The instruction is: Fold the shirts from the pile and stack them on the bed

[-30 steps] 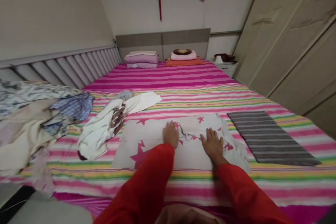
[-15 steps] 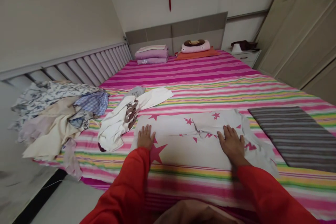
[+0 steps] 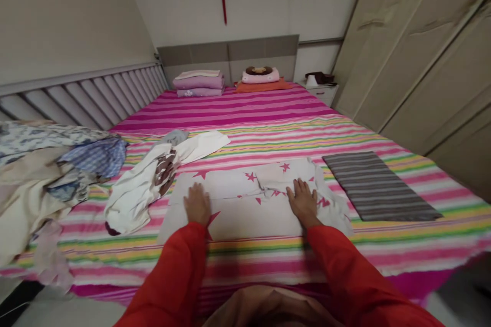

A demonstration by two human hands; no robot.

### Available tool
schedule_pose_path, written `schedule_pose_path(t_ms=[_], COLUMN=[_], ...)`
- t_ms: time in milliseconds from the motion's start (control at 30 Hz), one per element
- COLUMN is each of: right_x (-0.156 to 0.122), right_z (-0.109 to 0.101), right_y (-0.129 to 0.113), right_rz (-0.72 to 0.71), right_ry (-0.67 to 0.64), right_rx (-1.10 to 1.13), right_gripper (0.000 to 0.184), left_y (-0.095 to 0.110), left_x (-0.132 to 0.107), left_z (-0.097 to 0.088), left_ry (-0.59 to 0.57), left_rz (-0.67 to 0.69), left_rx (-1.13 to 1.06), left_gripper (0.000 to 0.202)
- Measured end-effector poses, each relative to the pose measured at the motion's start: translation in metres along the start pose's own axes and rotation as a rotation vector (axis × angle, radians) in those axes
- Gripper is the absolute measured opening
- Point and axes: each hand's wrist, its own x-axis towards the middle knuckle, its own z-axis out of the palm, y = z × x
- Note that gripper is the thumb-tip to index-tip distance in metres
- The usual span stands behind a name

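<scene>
More space is parting your left hand (image 3: pixel 197 204) and right hand (image 3: pixel 303 199) than a second ago; both are lying flat and unclenched, seemingly smoothing the star-print cloth (image 3: pixel 251 214).

Red, bright red, on both arms! The left sleeve (image 3: pixel 171 271) is long and plain, reaching right down to the wrist, soft creases in the fabric and the shaded parts going deep crimson. Over on the right, a match: the right sleeve (image 3: pixel 353 268), same colour, same full length, roomy and rumpled. Beyond the cuffs, a bare left hand (image 3: pixel 198 204) and a bare right hand (image 3: pixel 303 202). And at the near edge, dusky pinkish-brown clothing (image 3: pixel 264 309), rounded in outline, gently folded!
</scene>
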Motion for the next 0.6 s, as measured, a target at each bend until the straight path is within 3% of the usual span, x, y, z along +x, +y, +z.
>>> schedule_pose_path(t_ms=[100,200,400,467,533,600], right_x=[0.001,0.004,-0.001,-0.017,-0.036,-0.051], right_z=[-0.001,-0.002,0.000,0.008,0.017,0.023], right_y=[0.000,0.002,-0.008,-0.021,-0.033,-0.034], right_rz=[0.008,0.014,-0.013,-0.165,-0.413,-0.568], right_ry=[-0.015,-0.015,0.034,0.067,0.059,0.035], right_rx=[0.020,0.057,0.131,0.158,0.194,0.219], right_gripper=[0.060,0.060,0.060,0.060,0.060,0.059], left_y=[0.069,0.103,0.092,0.088,0.087,0.087], left_x=[-0.027,-0.046,-0.045,-0.043,-0.043,-0.043], left_z=[0.030,0.053,0.072,0.075,0.076,0.077], left_ry=[-0.108,-0.184,-0.121,-0.090,-0.071,-0.072], left_rz=[0.272,0.365,0.441,0.454,0.463,0.466], left_rx=[-0.043,-0.001,0.040,0.031,0.032,0.043], left_gripper=[0.054,0.054,0.053,0.053,0.053,0.053])
